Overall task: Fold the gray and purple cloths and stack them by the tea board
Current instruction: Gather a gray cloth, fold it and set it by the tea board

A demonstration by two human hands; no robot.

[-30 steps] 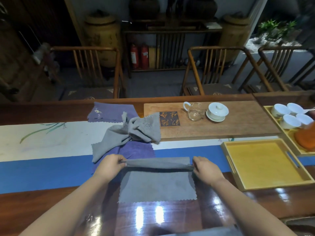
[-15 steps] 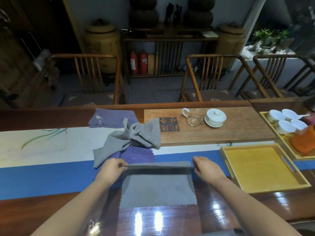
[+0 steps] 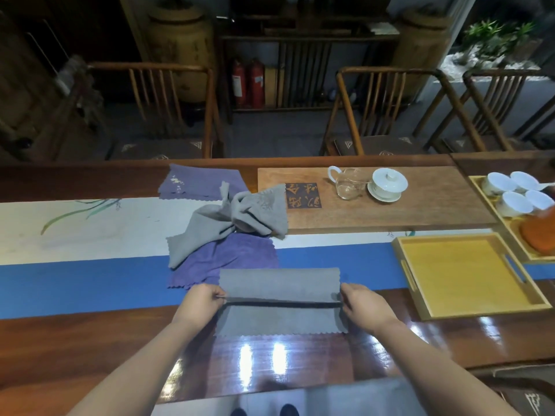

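- Left hand (image 3: 200, 302) pinches the left end of the gray cloth (image 3: 279, 301), lower centre on the desk (image 3: 75, 340).
- Right hand (image 3: 362, 304) pinches its right end.
- Purple cloth (image 3: 228, 256) lies just above, under a crumpled gray one (image 3: 234, 219).
- Tea board (image 3: 390, 205) upper right.

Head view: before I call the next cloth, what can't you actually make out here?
- Purple cloth near the hands: partly covered by the crumpled gray cloth and the gray cloth being folded, so its shape is unknown.
- Folded purple cloth by the tea board: layer count too small to tell.
- Orange object: cut off by the right edge and blurred.
- Left hand and right hand: fingertips hidden under the fold.
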